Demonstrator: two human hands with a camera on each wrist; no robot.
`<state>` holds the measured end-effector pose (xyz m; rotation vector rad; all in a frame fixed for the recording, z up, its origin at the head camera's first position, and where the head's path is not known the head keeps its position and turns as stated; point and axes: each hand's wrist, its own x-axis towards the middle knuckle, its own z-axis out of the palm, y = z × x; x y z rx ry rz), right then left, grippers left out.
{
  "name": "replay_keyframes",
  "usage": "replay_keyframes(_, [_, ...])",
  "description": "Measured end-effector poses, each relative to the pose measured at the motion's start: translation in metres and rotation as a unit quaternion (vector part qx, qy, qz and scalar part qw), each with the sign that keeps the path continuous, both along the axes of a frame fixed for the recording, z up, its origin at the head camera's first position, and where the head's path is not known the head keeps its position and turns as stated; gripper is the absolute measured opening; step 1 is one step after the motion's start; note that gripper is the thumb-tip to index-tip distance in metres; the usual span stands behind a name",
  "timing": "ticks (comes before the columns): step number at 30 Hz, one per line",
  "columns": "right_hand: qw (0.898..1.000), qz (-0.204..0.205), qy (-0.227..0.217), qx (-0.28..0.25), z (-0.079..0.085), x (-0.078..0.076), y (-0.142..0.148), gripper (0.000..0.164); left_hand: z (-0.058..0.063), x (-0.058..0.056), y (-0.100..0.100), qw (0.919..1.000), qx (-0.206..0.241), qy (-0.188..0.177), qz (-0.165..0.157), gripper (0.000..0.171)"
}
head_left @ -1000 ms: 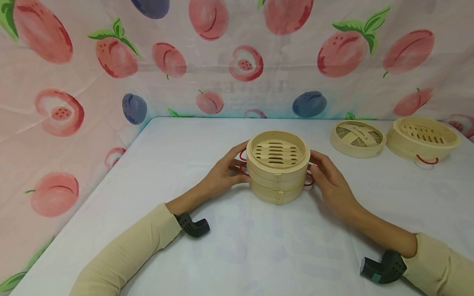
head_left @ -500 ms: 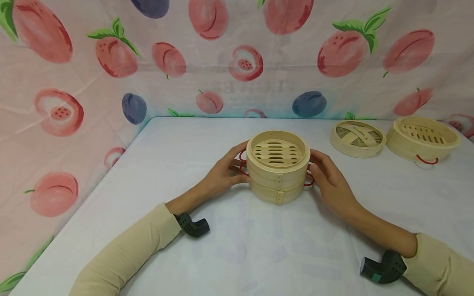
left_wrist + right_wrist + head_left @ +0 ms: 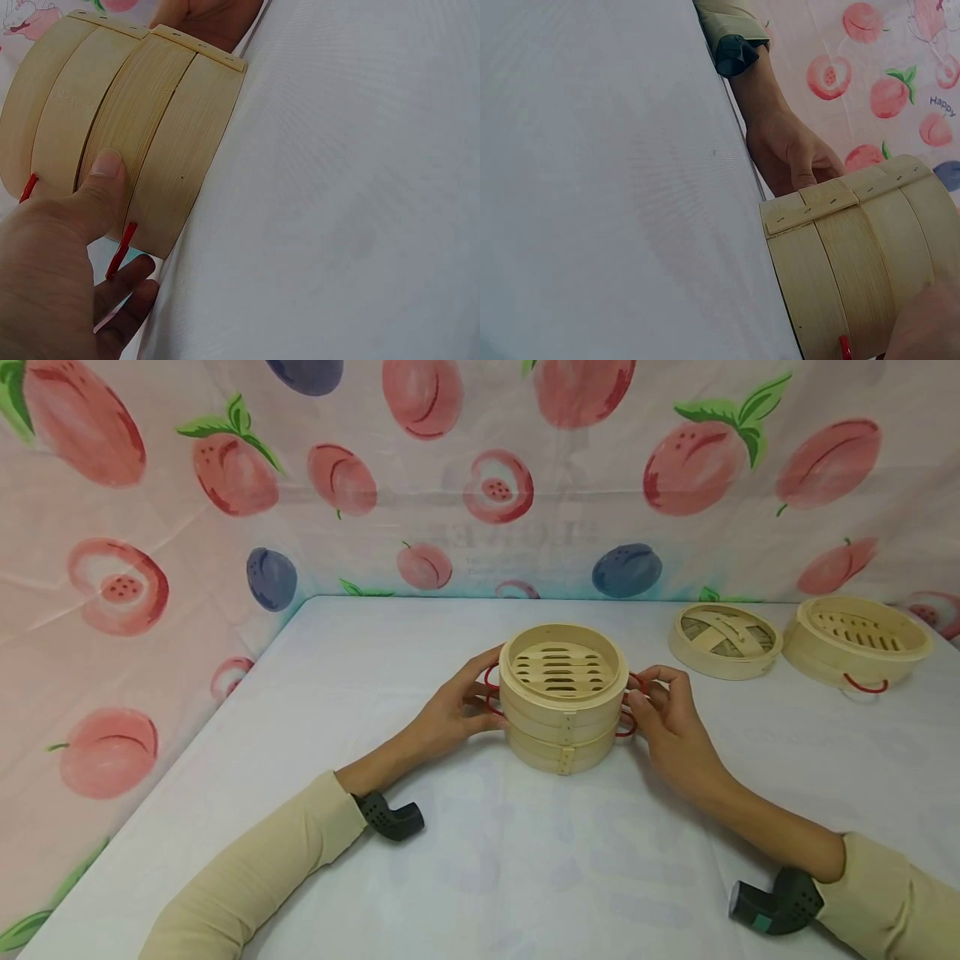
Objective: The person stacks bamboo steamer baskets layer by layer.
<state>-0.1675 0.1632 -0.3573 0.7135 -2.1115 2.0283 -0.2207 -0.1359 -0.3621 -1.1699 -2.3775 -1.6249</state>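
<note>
Two round bamboo steamer tiers, an upper one (image 3: pixel 536 714) with a slotted floor and a lower one (image 3: pixel 536 753), stand stacked upright at the middle of the white table. My left hand (image 3: pixel 450 714) grips the stack from the left, its thumb (image 3: pixel 106 169) flat on the bamboo wall near the seam. On the other side, my right hand (image 3: pixel 682 739) holds the upper tier by its right side, fingers bent at the upper red handle (image 3: pixel 637 682) and thumb close to the wall. Part of that hand is cut off and blurred in the right wrist view.
Back right on the white table (image 3: pixel 465 877) sit a woven bamboo lid (image 3: pixel 723 672) and, right beside it, a larger steamer tier (image 3: pixel 832 660) with a red handle (image 3: pixel 866 687). A fruit-print cloth (image 3: pixel 555 543) hangs along the back and left edges.
The fingers of my right hand have lifted and bent away from the wall, so the upper red handle shows now. The upper tier has turned slightly rightward at its front seam. My left hand stays put.
</note>
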Motion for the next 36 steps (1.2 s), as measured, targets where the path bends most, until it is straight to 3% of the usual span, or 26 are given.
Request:
replay_keyframes(8, [1.0, -0.009, 0.0, 0.013, 0.0002, -0.0001, 0.0004, 0.026, 0.0042, 0.0035, 0.0015, 1.0, 0.005, -0.002, -0.001, 0.091])
replay_keyframes(36, [0.999, -0.018, -0.021, 0.026, -0.0005, -0.0015, 0.0021, 0.033, -0.0008, -0.0004, 0.001, 0.9998, 0.014, -0.009, -0.005, 0.087])
